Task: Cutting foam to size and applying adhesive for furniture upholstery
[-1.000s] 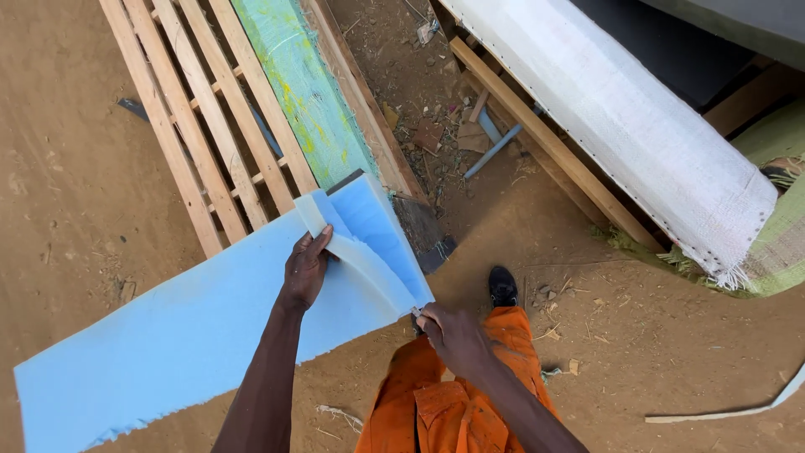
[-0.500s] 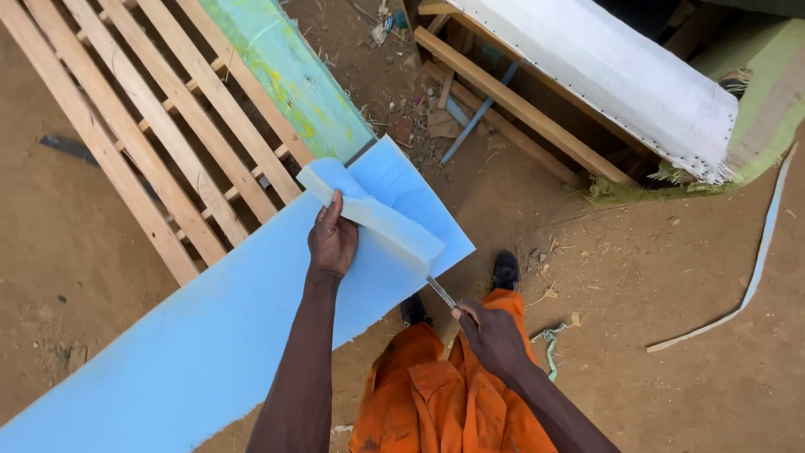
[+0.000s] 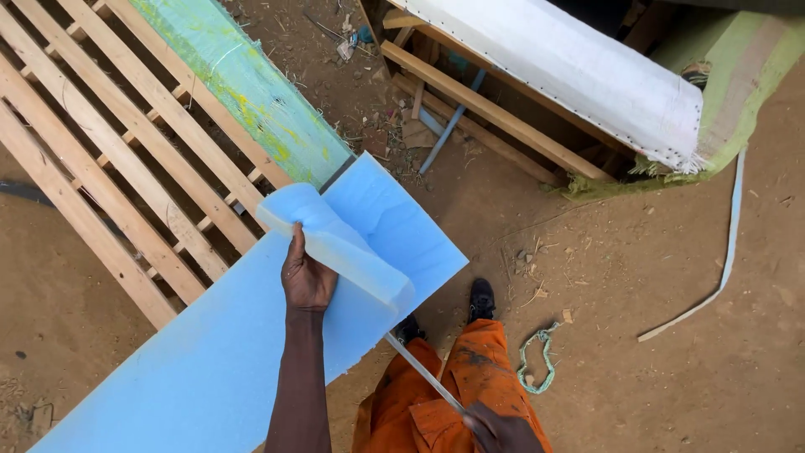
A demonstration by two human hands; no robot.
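A long light-blue foam sheet (image 3: 210,361) slants from lower left up to the middle of the head view. My left hand (image 3: 307,277) grips a thick foam strip (image 3: 335,245) that curls up off the sheet's top edge. My right hand (image 3: 501,429) sits at the bottom edge, closed on the handle of a thin long blade (image 3: 419,373). The blade runs up and left into the foam under the lifted strip. My orange trousers (image 3: 444,403) and black shoes (image 3: 481,299) show below the sheet.
A slatted wooden frame (image 3: 109,159) lies at upper left with a green foam panel (image 3: 251,92) along it. A white-covered wooden furniture frame (image 3: 570,67) stands at upper right. A thin foam offcut (image 3: 721,268) and a green cord (image 3: 537,361) lie on the dirt floor.
The view has shifted, so the sheet sits lower and farther left. My right hand has drawn back toward me with the blade. The lifted strip has peeled longer off the sheet.
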